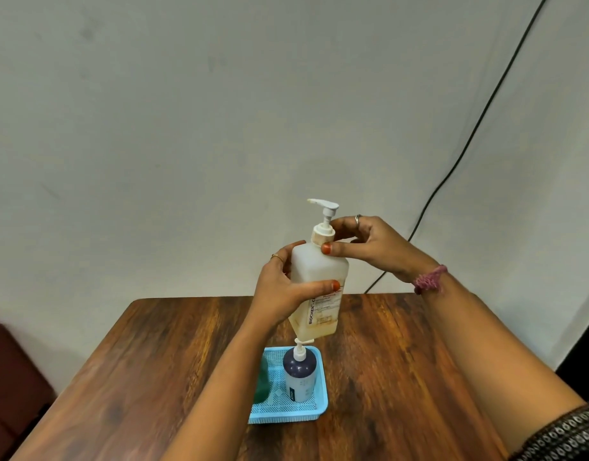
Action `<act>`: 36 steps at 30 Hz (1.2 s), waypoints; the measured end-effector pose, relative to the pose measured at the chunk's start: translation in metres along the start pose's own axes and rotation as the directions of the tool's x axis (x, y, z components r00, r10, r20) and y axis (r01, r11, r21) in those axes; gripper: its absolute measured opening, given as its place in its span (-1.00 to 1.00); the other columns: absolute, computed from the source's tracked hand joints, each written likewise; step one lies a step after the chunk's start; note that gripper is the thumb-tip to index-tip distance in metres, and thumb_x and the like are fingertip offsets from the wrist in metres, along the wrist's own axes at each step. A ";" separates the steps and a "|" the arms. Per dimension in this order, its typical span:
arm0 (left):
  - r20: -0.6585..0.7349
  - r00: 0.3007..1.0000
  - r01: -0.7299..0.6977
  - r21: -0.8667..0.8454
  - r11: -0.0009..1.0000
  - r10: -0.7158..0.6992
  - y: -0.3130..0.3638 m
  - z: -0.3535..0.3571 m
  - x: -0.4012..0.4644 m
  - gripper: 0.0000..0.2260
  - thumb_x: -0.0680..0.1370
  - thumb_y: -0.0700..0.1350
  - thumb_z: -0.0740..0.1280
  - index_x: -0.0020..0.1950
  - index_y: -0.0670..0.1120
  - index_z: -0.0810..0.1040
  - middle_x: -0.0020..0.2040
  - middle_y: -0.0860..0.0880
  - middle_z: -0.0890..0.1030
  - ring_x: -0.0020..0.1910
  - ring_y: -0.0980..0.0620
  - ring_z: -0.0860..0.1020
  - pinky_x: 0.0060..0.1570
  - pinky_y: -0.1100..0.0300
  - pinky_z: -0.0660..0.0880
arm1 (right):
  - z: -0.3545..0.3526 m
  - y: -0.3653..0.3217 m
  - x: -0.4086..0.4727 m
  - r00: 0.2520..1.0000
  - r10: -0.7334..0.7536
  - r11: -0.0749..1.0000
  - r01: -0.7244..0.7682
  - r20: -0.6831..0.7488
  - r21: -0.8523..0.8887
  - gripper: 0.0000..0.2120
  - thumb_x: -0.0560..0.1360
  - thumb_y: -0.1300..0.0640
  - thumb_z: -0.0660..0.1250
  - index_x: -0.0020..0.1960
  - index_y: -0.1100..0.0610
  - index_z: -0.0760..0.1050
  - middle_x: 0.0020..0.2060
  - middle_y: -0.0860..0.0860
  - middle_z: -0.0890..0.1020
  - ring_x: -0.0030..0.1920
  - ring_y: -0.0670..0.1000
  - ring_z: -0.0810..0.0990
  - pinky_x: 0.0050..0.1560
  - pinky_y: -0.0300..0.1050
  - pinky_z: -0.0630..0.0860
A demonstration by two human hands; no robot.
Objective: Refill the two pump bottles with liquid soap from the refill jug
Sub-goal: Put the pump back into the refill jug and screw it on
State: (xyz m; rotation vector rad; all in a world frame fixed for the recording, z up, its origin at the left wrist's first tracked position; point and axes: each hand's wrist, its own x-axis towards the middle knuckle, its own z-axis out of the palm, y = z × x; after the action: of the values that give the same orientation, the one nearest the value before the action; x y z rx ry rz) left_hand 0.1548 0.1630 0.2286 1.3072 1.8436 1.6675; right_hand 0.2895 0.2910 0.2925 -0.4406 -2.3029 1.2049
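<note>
Left hand (pixel 280 291) is wrapped round the clear bottle (pixel 319 287), held up over the table (pixel 153 361). Right hand (pixel 369 242) pinches its pump collar (pixel 322 235). One blue tray (pixel 321 399) below, near side, with one dark bottle (pixel 299 377) and something green (pixel 261 384), half hidden.

Both forearms are bare. The left hand (pixel 280 287) wears a thin gold-coloured ring, and the right hand (pixel 373 244) a silver-coloured one; the thumbnails carry orange-red polish. A pink woven thread band (pixel 431 279) circles the right wrist, and a dark sleeve (pixel 566 434) with a pale repeating pattern shows at the right upper arm.
</note>
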 end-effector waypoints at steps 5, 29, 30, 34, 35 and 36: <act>0.008 1.000 -0.007 0.016 1.000 0.007 -0.001 0.001 0.000 -0.30 0.27 0.02 0.58 0.35 0.05 0.38 0.17 0.09 0.52 0.07 0.13 0.53 -0.12 0.32 0.54 | 0.008 0.001 -0.001 0.999 0.003 0.999 -0.005 -0.042 -0.044 -0.68 0.40 0.02 0.47 0.11 0.02 0.53 0.01 -0.09 0.63 0.05 -0.15 0.59 0.10 -0.15 0.52; -0.010 1.000 0.017 0.017 1.000 -0.017 -0.003 0.009 0.002 -0.32 0.24 0.04 0.59 0.30 0.09 0.40 0.13 0.10 0.53 0.06 0.12 0.54 -0.09 0.26 0.56 | 0.003 -0.010 -0.002 0.993 0.003 0.997 0.007 -0.117 0.083 -0.70 0.42 0.10 0.46 0.14 0.11 0.61 0.03 -0.03 0.69 0.06 -0.12 0.64 0.16 -0.12 0.56; -0.012 1.000 0.015 0.019 1.000 -0.015 -0.002 0.009 0.002 -0.31 0.24 0.04 0.59 0.30 0.08 0.40 0.13 0.10 0.53 0.06 0.11 0.54 -0.08 0.25 0.57 | 0.003 -0.010 -0.003 0.993 0.001 0.997 0.008 -0.120 0.078 -0.70 0.41 0.09 0.46 0.14 0.11 0.61 0.02 -0.03 0.69 0.06 -0.11 0.65 0.15 -0.12 0.56; -0.024 1.000 0.017 0.037 0.999 -0.016 -0.004 0.010 0.003 -0.29 0.24 0.07 0.59 0.32 0.08 0.39 0.15 0.09 0.53 0.07 0.09 0.54 -0.04 0.20 0.58 | 0.006 -0.009 -0.003 0.987 -0.012 0.998 0.023 -0.157 0.064 -0.67 0.37 0.07 0.51 0.10 0.12 0.61 -0.05 -0.03 0.70 0.00 -0.10 0.66 0.10 -0.13 0.59; -0.028 0.999 0.018 0.037 0.999 -0.017 -0.004 0.010 0.003 -0.29 0.24 0.07 0.59 0.32 0.08 0.39 0.15 0.09 0.53 0.07 0.10 0.54 -0.04 0.21 0.58 | 0.007 -0.008 -0.002 0.985 -0.018 0.998 0.027 -0.171 0.053 -0.65 0.34 0.05 0.52 0.09 0.12 0.61 -0.06 -0.03 0.70 -0.02 -0.10 0.67 0.08 -0.14 0.60; -0.032 0.999 0.017 0.038 0.999 -0.016 -0.004 0.010 0.003 -0.30 0.24 0.06 0.59 0.31 0.08 0.39 0.15 0.09 0.53 0.06 0.10 0.54 -0.06 0.23 0.57 | 0.008 -0.007 -0.002 0.982 -0.021 0.999 0.028 -0.188 0.035 -0.62 0.32 0.01 0.54 0.08 0.12 0.60 -0.07 -0.03 0.70 -0.04 -0.09 0.67 0.06 -0.14 0.60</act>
State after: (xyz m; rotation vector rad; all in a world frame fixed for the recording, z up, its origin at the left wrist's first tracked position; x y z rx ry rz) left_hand 0.1597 0.1718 0.2234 1.2841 1.9077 1.6612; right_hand 0.2862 0.2812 0.2939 -0.4888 -2.1164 1.1422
